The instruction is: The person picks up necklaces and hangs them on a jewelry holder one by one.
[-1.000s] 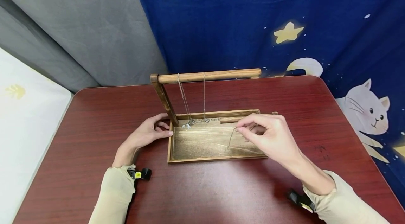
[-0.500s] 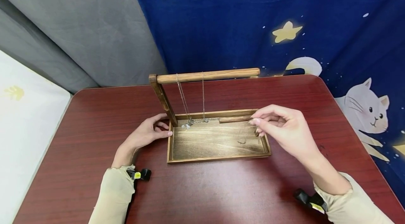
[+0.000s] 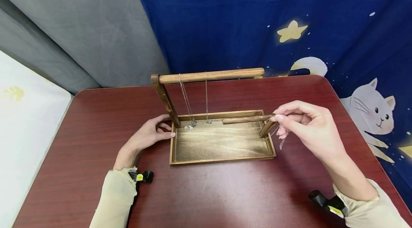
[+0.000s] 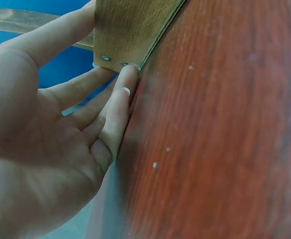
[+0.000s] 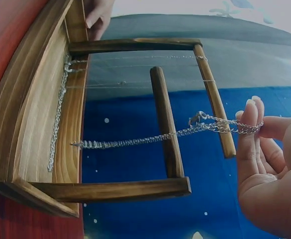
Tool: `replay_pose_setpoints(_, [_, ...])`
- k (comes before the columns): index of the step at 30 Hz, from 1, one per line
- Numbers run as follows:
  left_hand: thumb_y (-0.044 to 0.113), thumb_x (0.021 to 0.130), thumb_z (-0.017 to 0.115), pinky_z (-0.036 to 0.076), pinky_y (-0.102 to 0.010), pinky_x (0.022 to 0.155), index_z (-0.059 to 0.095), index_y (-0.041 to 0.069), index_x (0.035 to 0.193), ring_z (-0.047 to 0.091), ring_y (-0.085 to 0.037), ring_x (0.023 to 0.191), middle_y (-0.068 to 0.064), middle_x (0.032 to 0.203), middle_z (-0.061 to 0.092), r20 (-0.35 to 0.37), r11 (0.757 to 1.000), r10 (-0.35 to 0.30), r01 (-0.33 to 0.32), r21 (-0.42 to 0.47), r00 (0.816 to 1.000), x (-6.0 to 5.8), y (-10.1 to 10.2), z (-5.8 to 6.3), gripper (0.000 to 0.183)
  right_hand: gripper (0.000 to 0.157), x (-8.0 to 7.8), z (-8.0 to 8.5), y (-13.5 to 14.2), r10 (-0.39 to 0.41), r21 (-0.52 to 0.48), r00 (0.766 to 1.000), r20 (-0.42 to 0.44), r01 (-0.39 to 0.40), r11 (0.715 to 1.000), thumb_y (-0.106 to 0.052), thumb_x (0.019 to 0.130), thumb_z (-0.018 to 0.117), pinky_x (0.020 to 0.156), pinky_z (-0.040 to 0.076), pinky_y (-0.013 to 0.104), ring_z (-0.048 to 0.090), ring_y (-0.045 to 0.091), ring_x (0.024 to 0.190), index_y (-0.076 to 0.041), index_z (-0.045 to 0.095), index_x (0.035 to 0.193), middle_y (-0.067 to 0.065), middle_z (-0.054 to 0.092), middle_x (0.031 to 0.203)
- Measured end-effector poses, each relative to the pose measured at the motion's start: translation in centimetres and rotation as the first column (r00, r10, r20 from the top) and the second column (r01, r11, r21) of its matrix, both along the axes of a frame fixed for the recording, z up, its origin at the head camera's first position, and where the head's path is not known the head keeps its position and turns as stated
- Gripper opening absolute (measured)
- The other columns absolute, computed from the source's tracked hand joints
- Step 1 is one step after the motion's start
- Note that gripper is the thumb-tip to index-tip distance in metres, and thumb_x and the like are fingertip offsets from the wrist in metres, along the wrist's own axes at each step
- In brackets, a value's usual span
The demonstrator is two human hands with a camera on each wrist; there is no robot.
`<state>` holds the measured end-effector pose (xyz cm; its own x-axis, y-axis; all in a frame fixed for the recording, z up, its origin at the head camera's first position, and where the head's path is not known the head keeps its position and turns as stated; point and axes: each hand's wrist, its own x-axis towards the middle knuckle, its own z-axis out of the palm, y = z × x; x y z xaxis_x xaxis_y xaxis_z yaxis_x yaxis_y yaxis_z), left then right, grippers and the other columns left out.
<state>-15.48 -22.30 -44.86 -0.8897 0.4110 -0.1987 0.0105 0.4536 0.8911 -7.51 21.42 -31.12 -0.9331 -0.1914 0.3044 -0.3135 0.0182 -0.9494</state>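
Note:
The wooden jewelry stand has a shallow tray, a tall upper bar and a shorter lower bar on a post at the right. My left hand holds the tray's left end, thumb on its rim; the left wrist view shows fingertips against the screwed end panel. Beside the lower bar's right end, my right hand pinches a silver chain necklace between thumb and fingers. Its chain dangles beside the post. Two necklaces hang from the upper bar, lower ends gathered in the tray.
The stand sits on a reddish-brown table. Behind the table hang a grey curtain and a blue curtain with stars and a cat. Each bar has one free end: the upper at the right, the lower at the left.
My right hand has moved right and slightly up with the necklace, from over the tray to beyond the lower bar's right end, uncovering the post. My left hand stays at the tray's end.

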Motion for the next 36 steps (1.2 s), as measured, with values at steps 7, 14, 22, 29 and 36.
replay_pose_setpoints(7, [0.016, 0.087, 0.079, 0.051, -0.023, 0.074, 0.04, -0.004, 0.147, 0.064, -0.019, 0.083, -0.019, 0.107, 0.065, 0.013, 1.0, 0.007, -0.006, -0.006, 1.0, -0.1, 0.0, 0.1, 0.074, 0.016, 0.0, 0.2, 0.7, -0.001, -0.075, 1.0, -0.002, 0.001, 0.997, 0.022, 0.086, 0.061, 0.054, 0.054, 0.029, 0.064, 0.022, 0.056, 0.018, 0.063, 0.102, 0.019, 0.071, 0.09])
replay_pose_setpoints(14, [0.017, 0.087, 0.079, 0.051, -0.023, 0.074, 0.04, -0.003, 0.147, 0.064, -0.021, 0.084, -0.019, 0.107, 0.065, 0.01, 1.0, 0.008, -0.008, -0.005, 1.0, -0.2, -0.1, 0.2, 0.074, 0.017, 0.0, 0.6, 1.7, -0.011, -0.115, 1.0, -0.007, 0.01, 0.993, 0.024, 0.086, 0.058, 0.053, 0.054, 0.03, 0.064, 0.023, 0.056, 0.02, 0.062, 0.103, 0.02, 0.072, 0.091])
replay_pose_setpoints(22, [0.016, 0.087, 0.079, 0.051, -0.023, 0.075, 0.039, -0.003, 0.147, 0.064, -0.023, 0.087, -0.019, 0.107, 0.065, 0.022, 1.0, 0.006, -0.006, 0.013, 1.0, 0.0, 0.0, -0.1, 0.075, 0.018, -0.3, 0.4, 3.3, -0.021, -0.137, 1.0, -0.009, 0.019, 0.99, 0.025, 0.087, 0.056, 0.055, 0.055, 0.029, 0.064, 0.023, 0.058, 0.021, 0.061, 0.104, 0.02, 0.072, 0.091])
replay_pose_setpoints(29, [0.015, 0.086, 0.079, 0.051, -0.023, 0.075, 0.041, -0.003, 0.146, 0.064, -0.022, 0.087, -0.018, 0.106, 0.065, 0.013, 1.0, 0.008, -0.008, 0.017, 1.0, 0.0, -0.1, -0.3, 0.074, 0.019, -0.8, 0.2, 4.5, -0.003, -0.212, 1.0, 0.012, 0.005, 0.977, 0.025, 0.089, 0.052, 0.056, 0.054, 0.029, 0.064, 0.023, 0.06, 0.022, 0.059, 0.106, 0.02, 0.072, 0.092])
replay_pose_setpoints(36, [0.017, 0.086, 0.079, 0.051, -0.023, 0.075, 0.04, -0.002, 0.147, 0.064, -0.022, 0.086, -0.018, 0.107, 0.065, 0.015, 1.0, 0.005, -0.005, 0.008, 1.0, -0.1, -0.2, -0.3, 0.074, 0.022, -1.5, 0.0, 5.1, 0.061, -0.28, 0.997, 0.037, -0.048, 0.959, 0.026, 0.091, 0.047, 0.059, 0.054, 0.026, 0.064, 0.021, 0.065, 0.019, 0.061, 0.107, 0.019, 0.072, 0.093])
